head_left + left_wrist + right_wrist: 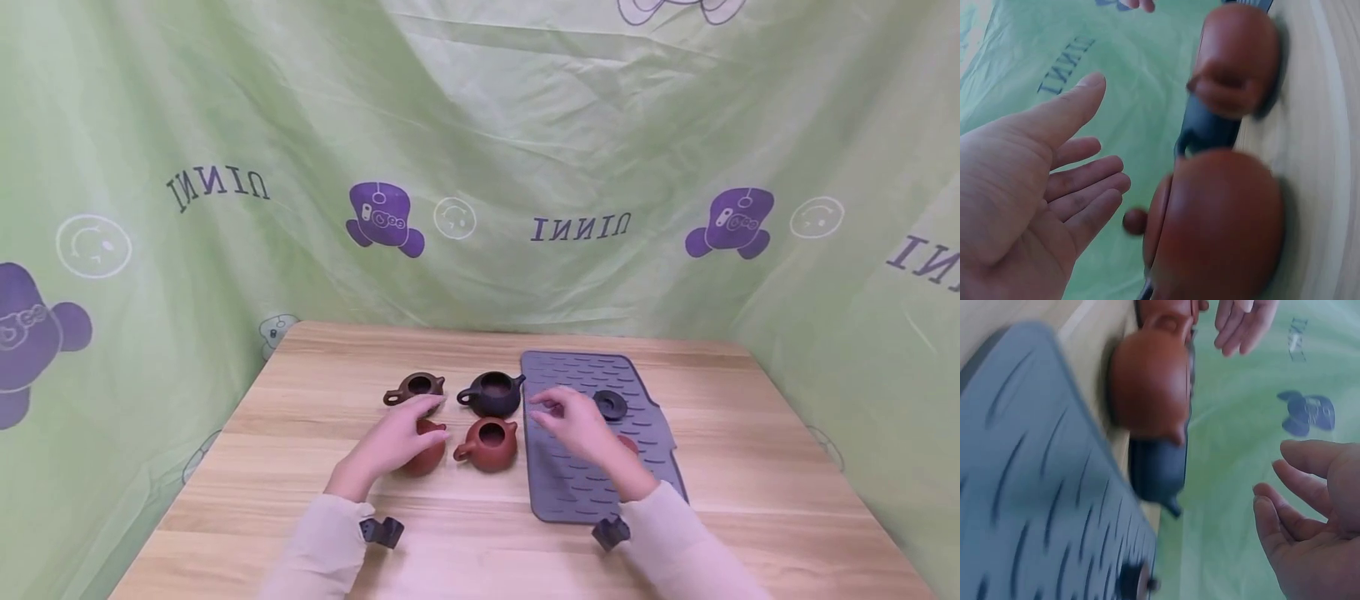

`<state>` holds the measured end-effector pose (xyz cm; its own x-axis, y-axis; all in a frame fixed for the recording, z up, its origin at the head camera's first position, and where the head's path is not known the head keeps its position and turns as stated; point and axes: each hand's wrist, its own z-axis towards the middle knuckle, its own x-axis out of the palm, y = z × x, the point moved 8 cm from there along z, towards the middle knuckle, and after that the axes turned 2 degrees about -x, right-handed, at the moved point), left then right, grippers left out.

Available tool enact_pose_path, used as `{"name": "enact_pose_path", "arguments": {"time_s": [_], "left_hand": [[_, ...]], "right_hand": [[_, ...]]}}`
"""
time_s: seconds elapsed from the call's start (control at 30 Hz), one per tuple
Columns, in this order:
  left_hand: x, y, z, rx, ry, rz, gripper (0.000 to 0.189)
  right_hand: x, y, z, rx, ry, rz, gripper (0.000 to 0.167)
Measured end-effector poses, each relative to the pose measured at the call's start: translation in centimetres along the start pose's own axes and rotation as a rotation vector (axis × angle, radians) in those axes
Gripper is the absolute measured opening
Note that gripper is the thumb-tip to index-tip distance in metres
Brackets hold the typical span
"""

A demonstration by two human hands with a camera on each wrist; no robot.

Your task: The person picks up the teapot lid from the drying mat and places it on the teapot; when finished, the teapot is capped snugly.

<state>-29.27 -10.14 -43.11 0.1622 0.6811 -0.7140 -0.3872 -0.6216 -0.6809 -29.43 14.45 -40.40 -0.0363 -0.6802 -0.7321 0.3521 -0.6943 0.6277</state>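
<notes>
My left hand point(401, 433) hovers over the left red clay teapot point(424, 454), its fingers apart and holding nothing. In the left wrist view that teapot point(1222, 231) wears its lid, with a round knob point(1135, 221) beside the fingertips. The right hand point(576, 422) is above the grey mat, fingers loosely bent and nothing between them. A second red teapot point(491, 444) stands lidless between the hands. Behind it is a lidless black teapot point(491, 396), and to that one's left a brown teapot point(418, 386) with its top uncovered.
On the grey ridged mat point(558, 500) lie a black lid point(611, 406) and a red lid point(628, 444), the latter partly hidden by the right wrist. The wooden table point(300, 417) backs onto a green printed curtain point(480, 283).
</notes>
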Motion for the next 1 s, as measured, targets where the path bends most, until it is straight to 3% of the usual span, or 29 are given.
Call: {"name": "enact_pose_path", "arguments": {"time_s": [0.2, 0.43, 0.67, 1.0], "left_hand": [[2.1, -1.4, 1.0, 0.066, 0.056, 0.024, 0.059], [4.2, -1.9, 1.8, 0.056, 0.134, 0.062, 0.061], [5.3, -2.4, 2.3, 0.078, 0.151, 0.1, 0.064], [6.5, -2.5, 2.6, 0.085, 0.141, 0.149, 0.063]], "right_hand": [[-2.1, -3.2, -1.8, 0.051, -0.005, -0.029, 0.017], [-4.0, -6.4, -3.8, 0.126, -0.029, -0.053, 0.017], [-4.9, -9.1, -5.2, 0.193, -0.012, 0.002, 0.02], [-5.3, -12.1, -6.2, 0.267, 0.027, -0.022, 0.025]]}}
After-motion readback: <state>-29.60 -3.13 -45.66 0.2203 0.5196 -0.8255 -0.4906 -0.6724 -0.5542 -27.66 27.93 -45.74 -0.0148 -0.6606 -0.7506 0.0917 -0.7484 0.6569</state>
